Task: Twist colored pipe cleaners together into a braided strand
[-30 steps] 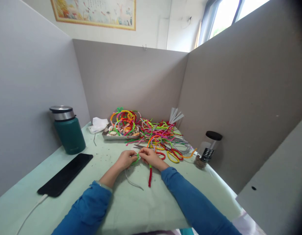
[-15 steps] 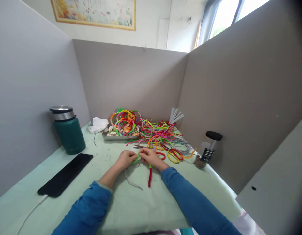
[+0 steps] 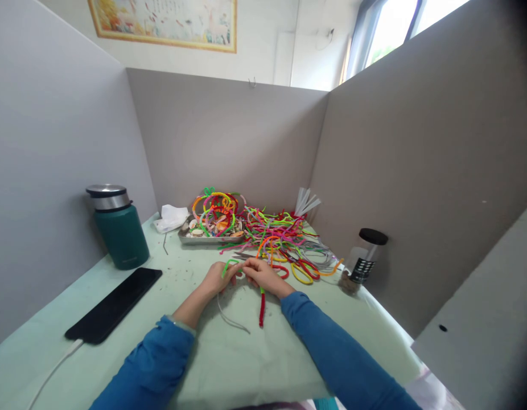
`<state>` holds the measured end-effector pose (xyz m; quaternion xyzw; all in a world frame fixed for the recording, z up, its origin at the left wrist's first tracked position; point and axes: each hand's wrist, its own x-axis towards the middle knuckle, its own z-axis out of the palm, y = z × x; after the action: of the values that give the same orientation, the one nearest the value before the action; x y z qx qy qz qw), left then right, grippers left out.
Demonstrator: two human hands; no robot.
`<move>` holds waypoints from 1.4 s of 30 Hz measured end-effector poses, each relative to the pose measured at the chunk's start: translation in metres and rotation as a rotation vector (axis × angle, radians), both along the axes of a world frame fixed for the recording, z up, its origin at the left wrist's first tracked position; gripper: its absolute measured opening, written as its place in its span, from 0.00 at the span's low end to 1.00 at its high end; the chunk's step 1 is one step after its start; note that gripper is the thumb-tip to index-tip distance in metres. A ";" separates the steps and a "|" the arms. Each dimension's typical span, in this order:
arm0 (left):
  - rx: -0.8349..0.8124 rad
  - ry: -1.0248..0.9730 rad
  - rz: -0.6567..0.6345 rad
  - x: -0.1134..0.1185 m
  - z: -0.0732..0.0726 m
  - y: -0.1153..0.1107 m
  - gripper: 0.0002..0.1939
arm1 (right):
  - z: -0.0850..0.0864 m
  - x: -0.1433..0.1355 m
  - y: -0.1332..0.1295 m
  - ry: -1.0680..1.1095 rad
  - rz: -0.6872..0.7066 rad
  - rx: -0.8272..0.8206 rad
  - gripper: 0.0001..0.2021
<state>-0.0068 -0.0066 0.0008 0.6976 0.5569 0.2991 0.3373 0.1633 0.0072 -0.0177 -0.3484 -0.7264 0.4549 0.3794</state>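
Fingers of left hand (image 3: 218, 277) and right hand (image 3: 264, 275) pinch nearly closed on a green stem (image 3: 225, 267) (bend exposed); a slackened grip could unbend it.

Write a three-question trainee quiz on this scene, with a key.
1. True or false: the phone stands upright against the partition on the left.
2. Which stands by the right-hand partition? A) bottle B) jar C) tray
3. Fill in: the strip bent at the left hand is ____ in colour.

Key: 1 false, it lies flat; 2 B; 3 green.
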 end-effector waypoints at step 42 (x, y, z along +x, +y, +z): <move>-0.096 -0.199 -0.008 0.004 0.001 -0.002 0.18 | 0.006 -0.003 -0.005 0.007 -0.007 -0.050 0.06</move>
<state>-0.0029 -0.0081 0.0018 0.6496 0.5315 0.3386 0.4252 0.1608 0.0021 -0.0115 -0.3588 -0.7121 0.4729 0.3748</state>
